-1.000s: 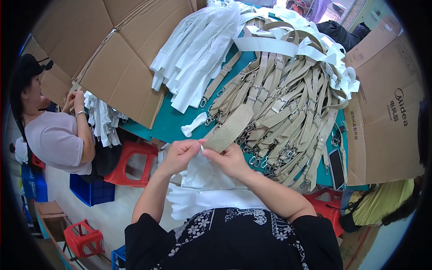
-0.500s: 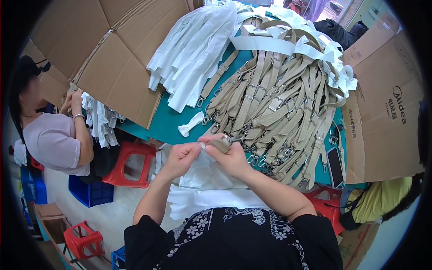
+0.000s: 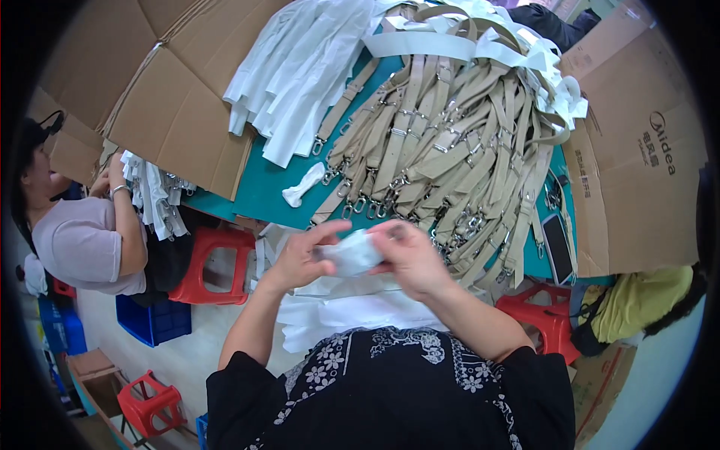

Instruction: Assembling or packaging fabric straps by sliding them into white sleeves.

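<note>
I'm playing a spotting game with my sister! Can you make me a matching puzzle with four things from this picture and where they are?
Things:
1. Straps
2. White piece
3. Phone
4. Bin

Places:
A. Near the right edge of the table
B. Beside a red stool
C. Tan and heaped up
D. Between the left hand and the right hand

Right pairs: 1-C, 2-D, 3-A, 4-B
</note>
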A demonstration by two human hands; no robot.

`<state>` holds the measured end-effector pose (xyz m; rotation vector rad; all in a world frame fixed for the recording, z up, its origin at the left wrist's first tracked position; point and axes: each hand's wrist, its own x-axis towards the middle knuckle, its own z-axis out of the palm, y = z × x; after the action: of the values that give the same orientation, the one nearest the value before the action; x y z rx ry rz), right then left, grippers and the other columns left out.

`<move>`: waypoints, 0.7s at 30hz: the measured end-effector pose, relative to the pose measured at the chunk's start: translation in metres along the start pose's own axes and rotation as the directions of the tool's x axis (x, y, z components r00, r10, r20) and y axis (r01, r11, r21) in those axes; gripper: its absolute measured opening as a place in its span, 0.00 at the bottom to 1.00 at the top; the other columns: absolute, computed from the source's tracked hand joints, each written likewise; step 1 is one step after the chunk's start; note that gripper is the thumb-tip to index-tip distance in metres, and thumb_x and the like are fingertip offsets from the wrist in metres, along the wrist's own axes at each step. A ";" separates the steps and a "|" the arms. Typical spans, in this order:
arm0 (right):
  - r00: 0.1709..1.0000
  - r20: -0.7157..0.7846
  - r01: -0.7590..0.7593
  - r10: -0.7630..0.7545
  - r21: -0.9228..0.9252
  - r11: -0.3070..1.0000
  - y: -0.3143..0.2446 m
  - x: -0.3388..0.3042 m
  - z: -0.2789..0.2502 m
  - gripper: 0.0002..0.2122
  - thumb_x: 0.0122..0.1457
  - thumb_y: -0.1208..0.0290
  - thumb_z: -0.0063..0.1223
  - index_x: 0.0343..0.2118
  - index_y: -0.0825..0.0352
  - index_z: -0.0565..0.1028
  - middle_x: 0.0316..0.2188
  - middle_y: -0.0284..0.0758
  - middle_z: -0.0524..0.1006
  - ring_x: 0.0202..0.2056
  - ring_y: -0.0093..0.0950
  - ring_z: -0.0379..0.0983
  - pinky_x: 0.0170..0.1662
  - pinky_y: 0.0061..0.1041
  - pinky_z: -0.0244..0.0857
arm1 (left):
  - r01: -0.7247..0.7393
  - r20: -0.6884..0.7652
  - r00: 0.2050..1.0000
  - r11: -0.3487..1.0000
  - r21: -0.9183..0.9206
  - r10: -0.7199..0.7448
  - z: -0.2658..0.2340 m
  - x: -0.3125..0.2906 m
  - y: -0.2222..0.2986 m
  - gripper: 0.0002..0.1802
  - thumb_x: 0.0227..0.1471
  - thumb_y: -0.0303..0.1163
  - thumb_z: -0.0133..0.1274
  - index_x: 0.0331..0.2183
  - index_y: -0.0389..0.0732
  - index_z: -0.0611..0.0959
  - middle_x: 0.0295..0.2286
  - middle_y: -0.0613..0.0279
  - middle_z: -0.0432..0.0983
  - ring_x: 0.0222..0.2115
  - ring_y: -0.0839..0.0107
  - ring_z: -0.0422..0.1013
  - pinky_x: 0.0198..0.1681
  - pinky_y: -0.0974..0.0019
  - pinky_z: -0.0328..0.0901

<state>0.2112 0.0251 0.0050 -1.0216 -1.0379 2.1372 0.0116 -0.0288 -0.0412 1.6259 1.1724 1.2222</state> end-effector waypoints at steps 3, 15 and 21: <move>0.952 -0.225 0.250 -0.209 0.172 0.953 -0.027 -0.055 -0.066 0.09 0.57 0.66 0.44 0.34 0.66 0.68 0.31 0.34 0.72 0.31 0.26 0.71 0.33 0.26 0.68 | 0.176 0.398 0.847 0.893 0.414 -0.352 -0.032 -0.024 -0.039 0.28 0.35 0.57 0.54 0.26 0.39 0.80 0.18 0.54 0.73 0.19 0.61 0.70 0.22 0.64 0.60; 0.129 -0.992 0.031 -0.003 0.001 1.000 0.158 -0.292 -0.467 0.18 0.54 0.56 0.47 0.39 0.66 0.68 0.33 0.31 0.72 0.32 0.27 0.70 0.28 0.29 0.67 | 0.084 0.572 0.601 0.756 0.649 -0.558 0.016 -0.052 -0.020 0.12 0.45 0.41 0.51 0.26 0.43 0.80 0.22 0.57 0.74 0.24 0.60 0.70 0.27 0.62 0.64; 0.309 -0.943 -0.421 0.125 -0.018 0.907 0.200 -0.245 -0.428 0.15 0.52 0.54 0.49 0.28 0.64 0.72 0.17 0.27 0.70 0.15 0.20 0.64 0.17 0.22 0.60 | 0.189 -0.256 0.966 0.779 0.597 -0.038 -0.001 0.013 -0.004 0.08 0.43 0.34 0.54 0.24 0.39 0.79 0.21 0.56 0.72 0.22 0.59 0.69 0.24 0.64 0.63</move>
<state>0.6694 -0.0904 -0.2399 -2.3200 -0.5273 1.1353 0.0113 -0.0155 -0.0416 1.8623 1.9515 1.0160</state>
